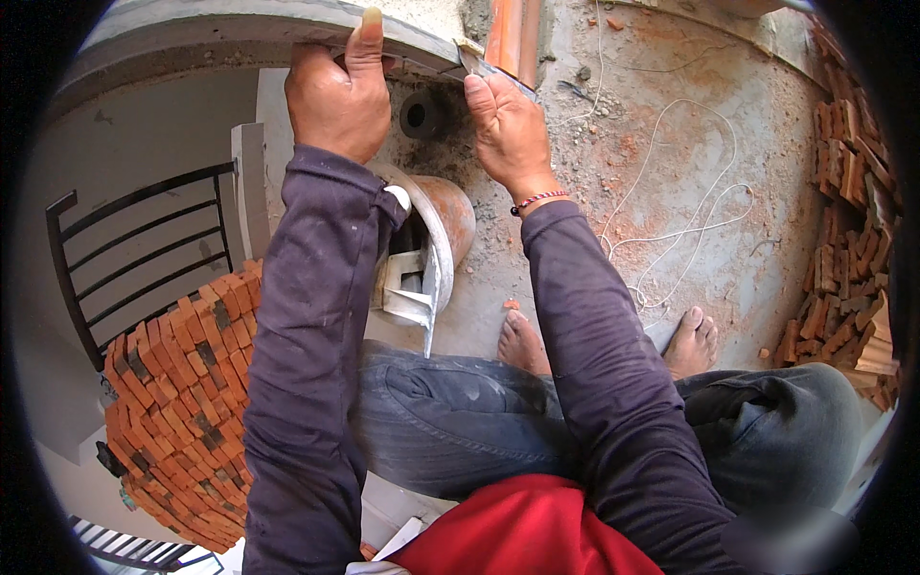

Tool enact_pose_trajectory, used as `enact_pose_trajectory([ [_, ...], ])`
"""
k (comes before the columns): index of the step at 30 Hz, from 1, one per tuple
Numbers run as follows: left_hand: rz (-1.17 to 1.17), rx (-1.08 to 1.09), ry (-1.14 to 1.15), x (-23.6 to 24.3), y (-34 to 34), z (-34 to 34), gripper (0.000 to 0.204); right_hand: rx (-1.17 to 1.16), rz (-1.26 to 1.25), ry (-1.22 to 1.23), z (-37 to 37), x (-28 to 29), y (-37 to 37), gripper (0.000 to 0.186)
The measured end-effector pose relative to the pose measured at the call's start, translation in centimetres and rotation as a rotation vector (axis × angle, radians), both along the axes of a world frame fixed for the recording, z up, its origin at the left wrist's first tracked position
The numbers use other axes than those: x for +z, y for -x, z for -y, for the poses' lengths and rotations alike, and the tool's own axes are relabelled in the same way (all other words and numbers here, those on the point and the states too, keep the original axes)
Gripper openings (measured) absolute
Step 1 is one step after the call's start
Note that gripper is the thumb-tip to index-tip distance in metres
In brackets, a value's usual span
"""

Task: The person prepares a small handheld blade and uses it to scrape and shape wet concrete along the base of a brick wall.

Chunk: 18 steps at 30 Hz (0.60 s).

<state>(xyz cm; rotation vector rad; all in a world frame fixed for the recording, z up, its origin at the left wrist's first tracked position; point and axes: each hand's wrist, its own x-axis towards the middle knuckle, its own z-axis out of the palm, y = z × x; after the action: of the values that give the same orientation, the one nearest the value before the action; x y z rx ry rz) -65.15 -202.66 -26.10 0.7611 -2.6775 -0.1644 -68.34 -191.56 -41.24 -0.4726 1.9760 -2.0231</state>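
Observation:
At the top of the head view, my left hand [340,105] is closed round the lower edge of a long pale grey beam [230,31], its thumb pointing up over the front face. To its right, my right hand [513,129] grips a thin, flat metal strip or blade [476,63] at the beam's right end. Most of that piece is covered by the fingers, so its exact kind cannot be made out. Just beyond it stands an orange pipe [515,38]. Below my hands is a mortar-stained bucket [450,225] with pale pieces inside.
A round dark pipe opening [420,115] lies between my hands. White string [685,230] loops over the dusty floor near my bare feet. Brick stacks stand at left [187,393] and right [843,259]. A black metal railing [144,254] is at the left.

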Motion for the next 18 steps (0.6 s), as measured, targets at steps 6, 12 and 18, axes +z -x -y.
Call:
enact_pose_trajectory([
  [6, -0.231, -0.208, -0.288, -0.8, 0.4, -0.4, 0.070, -0.005, 0.015, -0.089, -0.2, 0.7, -0.4, 0.048],
  [12, -0.171, -0.054, -0.274, -0.7, 0.8, 0.0, 0.060, -0.052, -0.059, -0.163, -1.3, -3.9, -1.2, 0.052],
  [18, -0.081, -0.070, -0.176, -0.2, 0.3, 0.3, 0.062, 0.010, 0.076, -0.107, -2.1, -0.7, -1.7, 0.052],
])
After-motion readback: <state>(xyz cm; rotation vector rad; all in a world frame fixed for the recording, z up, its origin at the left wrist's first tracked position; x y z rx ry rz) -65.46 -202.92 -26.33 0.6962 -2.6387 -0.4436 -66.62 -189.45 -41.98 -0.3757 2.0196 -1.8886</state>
